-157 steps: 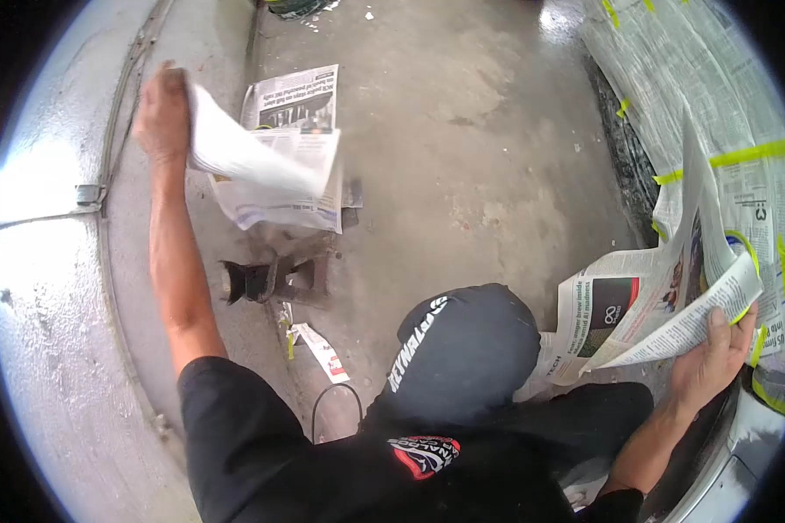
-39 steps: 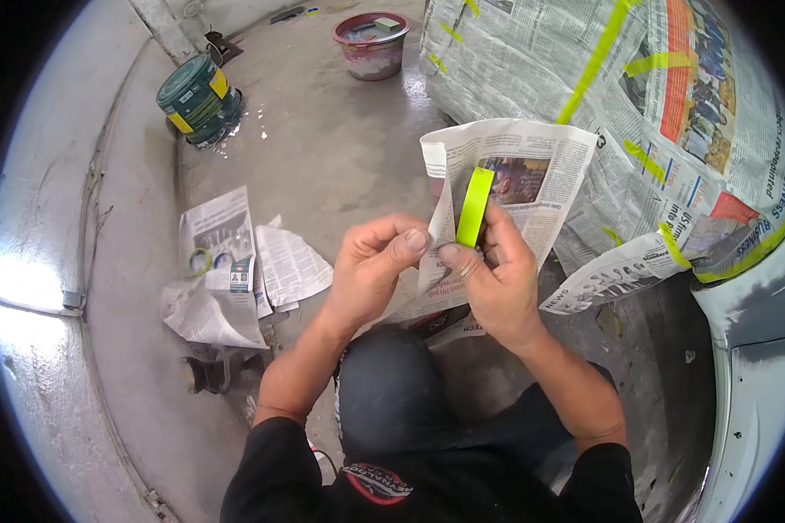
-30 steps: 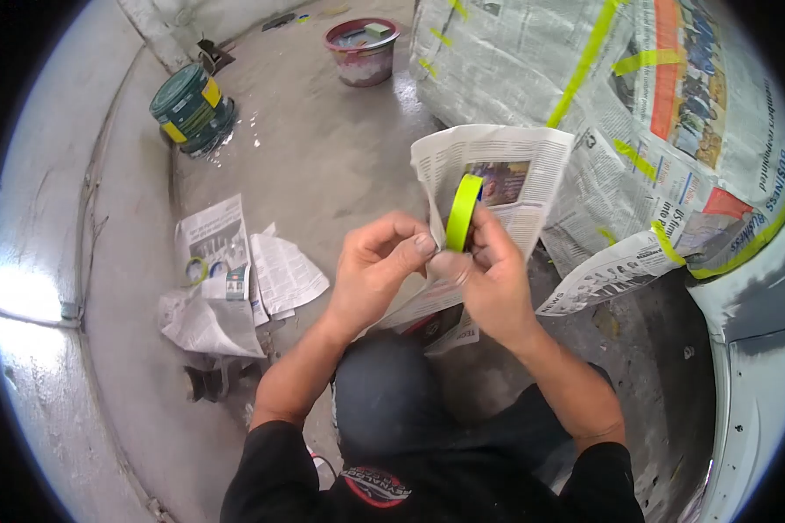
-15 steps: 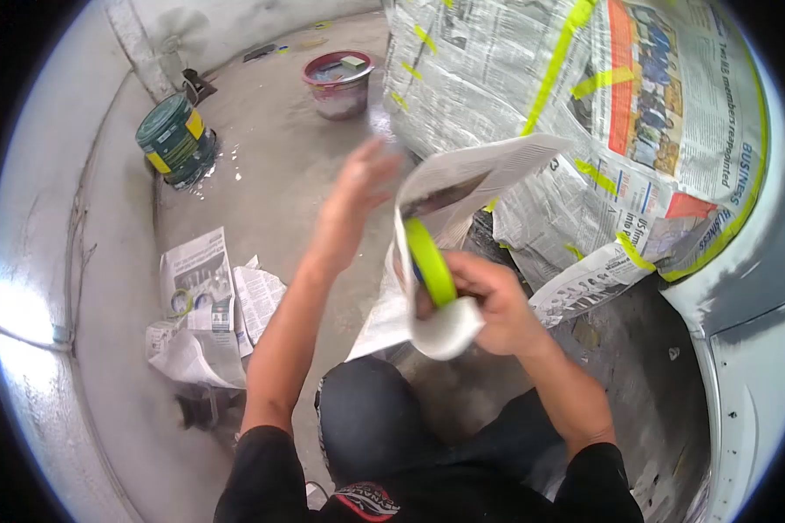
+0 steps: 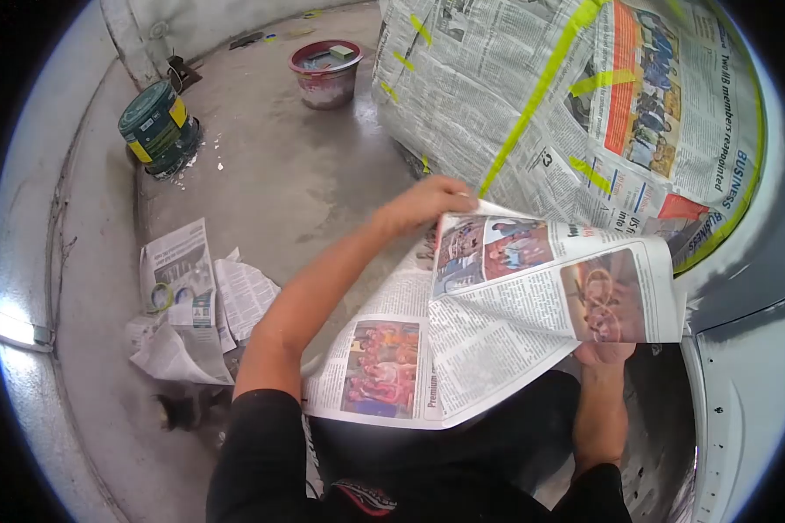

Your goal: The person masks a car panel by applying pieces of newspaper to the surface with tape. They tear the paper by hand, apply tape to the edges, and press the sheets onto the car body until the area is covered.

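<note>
A newspaper sheet (image 5: 506,340) is spread over my lap, with a fold slanting across it and printed photos showing. My left hand (image 5: 432,202) is closed on its upper edge, fingers curled over the paper. Only the heel of my right hand (image 5: 605,351) shows below the sheet's right part; its fingers are hidden behind the paper. The yellow-green tape roll cannot be seen there now. Just beyond the sheet stands a vehicle part covered in newspaper (image 5: 497,105), crossed by strips of yellow-green masking tape (image 5: 539,96).
Loose newspaper (image 5: 183,261) lies on the floor at left, with a tape roll (image 5: 161,296) on it. Further back are a dark green bucket (image 5: 159,126) by the wall and a reddish basin (image 5: 325,83) holding a sponge-like block. A grey-white vehicle panel (image 5: 746,383) borders the right side.
My left hand has come to the sheet and taken its upper edge. The curled newspaper has opened out across my lap, covering the tape roll and my right hand's fingers.
</note>
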{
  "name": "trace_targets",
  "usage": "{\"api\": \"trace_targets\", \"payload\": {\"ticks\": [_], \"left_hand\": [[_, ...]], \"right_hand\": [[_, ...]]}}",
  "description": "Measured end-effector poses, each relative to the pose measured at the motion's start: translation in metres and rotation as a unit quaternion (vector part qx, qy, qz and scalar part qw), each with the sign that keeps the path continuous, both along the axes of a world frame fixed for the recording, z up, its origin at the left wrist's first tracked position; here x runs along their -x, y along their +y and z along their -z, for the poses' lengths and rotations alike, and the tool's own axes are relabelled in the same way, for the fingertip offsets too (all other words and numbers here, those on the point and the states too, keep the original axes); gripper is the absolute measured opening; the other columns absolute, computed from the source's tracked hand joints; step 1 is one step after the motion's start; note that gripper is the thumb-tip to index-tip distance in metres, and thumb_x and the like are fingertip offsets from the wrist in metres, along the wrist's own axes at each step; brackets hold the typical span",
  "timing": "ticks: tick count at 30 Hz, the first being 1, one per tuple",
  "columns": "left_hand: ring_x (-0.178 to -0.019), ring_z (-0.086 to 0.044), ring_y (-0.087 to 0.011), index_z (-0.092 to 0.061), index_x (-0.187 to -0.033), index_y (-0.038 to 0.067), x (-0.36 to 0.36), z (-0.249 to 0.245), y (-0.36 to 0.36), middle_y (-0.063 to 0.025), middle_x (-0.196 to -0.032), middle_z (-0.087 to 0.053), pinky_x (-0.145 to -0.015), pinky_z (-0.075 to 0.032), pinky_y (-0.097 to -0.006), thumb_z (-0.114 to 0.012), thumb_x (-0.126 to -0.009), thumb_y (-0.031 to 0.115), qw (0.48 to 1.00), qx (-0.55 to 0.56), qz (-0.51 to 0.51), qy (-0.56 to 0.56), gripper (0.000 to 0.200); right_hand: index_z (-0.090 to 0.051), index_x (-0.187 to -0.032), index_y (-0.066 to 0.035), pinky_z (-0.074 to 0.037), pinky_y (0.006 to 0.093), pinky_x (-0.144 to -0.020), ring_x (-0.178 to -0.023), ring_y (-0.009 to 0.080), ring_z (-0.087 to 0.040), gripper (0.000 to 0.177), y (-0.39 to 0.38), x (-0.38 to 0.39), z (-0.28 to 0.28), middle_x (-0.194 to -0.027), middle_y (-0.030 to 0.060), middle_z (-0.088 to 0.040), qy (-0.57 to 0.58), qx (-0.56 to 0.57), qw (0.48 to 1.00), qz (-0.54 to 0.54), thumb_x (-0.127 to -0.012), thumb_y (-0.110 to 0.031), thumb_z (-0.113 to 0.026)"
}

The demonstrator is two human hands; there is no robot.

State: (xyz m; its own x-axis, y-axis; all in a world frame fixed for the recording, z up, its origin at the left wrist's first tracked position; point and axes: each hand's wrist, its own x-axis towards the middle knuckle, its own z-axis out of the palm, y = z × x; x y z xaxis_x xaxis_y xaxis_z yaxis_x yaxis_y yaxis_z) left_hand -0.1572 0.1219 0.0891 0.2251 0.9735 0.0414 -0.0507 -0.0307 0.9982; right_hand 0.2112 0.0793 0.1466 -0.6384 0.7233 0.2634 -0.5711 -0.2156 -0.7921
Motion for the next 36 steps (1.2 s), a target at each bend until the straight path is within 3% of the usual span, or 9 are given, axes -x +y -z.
{"api": "trace_targets", "payload": {"ticks": [4,5,9,14,17,19,24,31,36], "left_hand": [[-0.083,-0.062,-0.0082,-0.073,-0.099,0.002,0.075,-0.025,-0.016,0.0018,-0.090,-0.069,-0.077,-0.051,-0.0255,-0.071,-0.094,0.021,0.985,-0.042,-0.162,-0.041,0.020],[-0.079,-0.061,-0.0078,-0.073,-0.100,0.003,0.100,-0.041,-0.021,0.0024,-0.088,-0.069,-0.074,-0.051,-0.0251,-0.071,-0.095,0.022,0.980,-0.068,-0.187,-0.002,0.020],[-0.076,-0.061,-0.0071,-0.074,-0.104,0.003,0.153,-0.126,-0.061,0.0029,-0.086,-0.069,-0.069,-0.051,-0.0239,-0.070,-0.097,0.023,0.935,-0.113,-0.300,0.149,0.023],[-0.077,-0.065,-0.0124,-0.074,-0.103,0.003,0.116,-0.178,-0.091,-0.0024,-0.081,-0.069,-0.070,-0.052,-0.0271,-0.072,-0.092,0.018,0.813,-0.277,-0.289,0.423,0.018],[-0.076,-0.066,-0.0215,-0.074,-0.100,0.006,0.069,-0.172,-0.104,-0.0070,-0.080,-0.067,-0.070,-0.052,-0.0322,-0.076,-0.085,0.015,0.740,-0.416,-0.161,0.503,0.017],[-0.077,-0.065,-0.0277,-0.073,-0.097,0.007,0.034,-0.173,-0.117,-0.0097,-0.080,-0.065,-0.070,-0.052,-0.0362,-0.078,-0.080,0.015,0.740,-0.442,-0.095,0.499,0.019],[-0.082,-0.065,-0.0308,-0.072,-0.094,0.005,0.064,-0.125,-0.124,-0.0114,-0.086,-0.067,-0.072,-0.051,-0.0398,-0.079,-0.080,0.017,0.804,-0.287,-0.148,0.499,0.020],[-0.084,-0.065,-0.0174,-0.075,-0.098,0.004,0.165,-0.065,-0.157,-0.0091,-0.088,-0.071,-0.080,-0.050,-0.0316,-0.076,-0.086,0.017,0.875,-0.004,-0.138,0.463,0.017],[-0.079,-0.064,-0.0143,-0.073,-0.097,0.000,0.217,-0.056,-0.194,-0.0047,-0.087,-0.071,-0.076,-0.051,-0.0308,-0.072,-0.091,0.018,0.899,-0.015,-0.281,0.337,0.019]], "right_hand": [[-0.047,-0.141,0.001,-0.042,0.0465,-0.112,-0.132,0.0305,-0.053,0.069,-0.024,0.014,-0.011,-0.139,0.0171,-0.055,-0.162,-0.034,0.972,0.166,-0.075,0.002,-0.070],[-0.053,-0.133,0.001,-0.046,0.0375,-0.103,-0.119,0.0244,-0.059,0.057,-0.030,0.027,-0.011,-0.124,0.0124,-0.062,-0.220,-0.044,0.952,0.207,-0.078,0.001,-0.066],[-0.056,-0.129,0.000,-0.046,0.0285,-0.091,-0.095,0.0126,-0.059,0.045,-0.020,0.006,-0.003,-0.099,0.0019,-0.063,-0.375,-0.075,0.901,0.202,-0.084,0.003,-0.060],[-0.045,-0.141,0.003,-0.045,0.0345,-0.099,-0.108,0.0200,-0.059,0.060,-0.036,0.061,-0.059,-0.122,0.0114,-0.060,-0.243,-0.374,0.817,0.365,-0.088,-0.008,-0.070],[-0.042,-0.144,0.005,-0.044,0.0429,-0.099,-0.107,0.0342,-0.061,0.065,-0.019,0.131,-0.108,-0.121,0.0197,-0.061,-0.359,-0.633,0.596,0.341,-0.088,-0.009,-0.072],[-0.043,-0.145,0.004,-0.044,0.0445,-0.095,-0.103,0.0371,-0.061,0.065,0.002,0.160,-0.090,-0.115,0.0220,-0.063,-0.341,-0.662,0.586,0.320,-0.087,-0.008,-0.071],[-0.035,-0.152,0.002,-0.041,0.0460,-0.091,-0.092,0.0370,-0.061,0.076,0.005,0.149,-0.071,-0.096,0.0207,-0.065,-0.426,-0.604,0.630,0.237,-0.084,-0.005,-0.070],[-0.038,-0.154,-0.008,-0.044,0.0498,-0.095,-0.110,0.0486,-0.059,0.077,0.004,0.091,-0.078,-0.125,0.0292,-0.062,-0.540,-0.490,0.668,0.150,-0.082,0.002,-0.065],[-0.042,-0.152,-0.011,-0.049,0.0485,-0.087,-0.104,0.0505,-0.061,0.072,0.014,0.076,-0.047,-0.118,0.0311,-0.064,-0.550,-0.446,0.693,0.132,-0.085,-0.002,-0.067]]}}
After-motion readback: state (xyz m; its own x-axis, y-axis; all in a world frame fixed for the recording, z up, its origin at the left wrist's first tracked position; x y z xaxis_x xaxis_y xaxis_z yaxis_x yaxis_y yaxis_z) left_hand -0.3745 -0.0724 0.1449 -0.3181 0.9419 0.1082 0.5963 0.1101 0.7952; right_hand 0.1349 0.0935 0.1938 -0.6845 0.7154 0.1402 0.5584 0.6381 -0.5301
